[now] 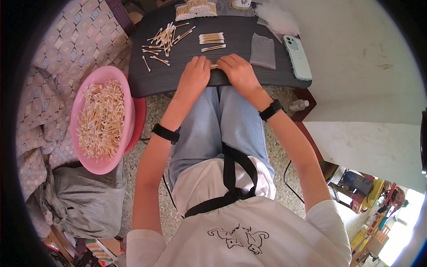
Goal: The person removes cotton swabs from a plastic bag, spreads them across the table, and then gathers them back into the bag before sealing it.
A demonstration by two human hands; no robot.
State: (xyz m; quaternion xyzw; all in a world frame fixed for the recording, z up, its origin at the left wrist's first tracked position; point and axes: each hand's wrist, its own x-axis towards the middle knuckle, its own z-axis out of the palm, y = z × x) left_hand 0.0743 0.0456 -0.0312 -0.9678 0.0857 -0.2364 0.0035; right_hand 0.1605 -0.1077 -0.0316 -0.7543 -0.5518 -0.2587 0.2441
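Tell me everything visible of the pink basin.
The pink basin is roundish, with a smooth rim and sloping wall, plastic by its look. It holds many loose cotton swabs, pale sticks with white tips. It sits left of the black table, open top up, above a partly hidden red object that probably supports it. Whether it touches the table is unclear; the left hand and right hand do not.

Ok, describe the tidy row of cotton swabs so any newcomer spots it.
On the black table, look beyond the left hand and right hand. The tidy row lies between the scattered swabs on the left and the flat plastic bag on the right, its swabs parallel, not jumbled.
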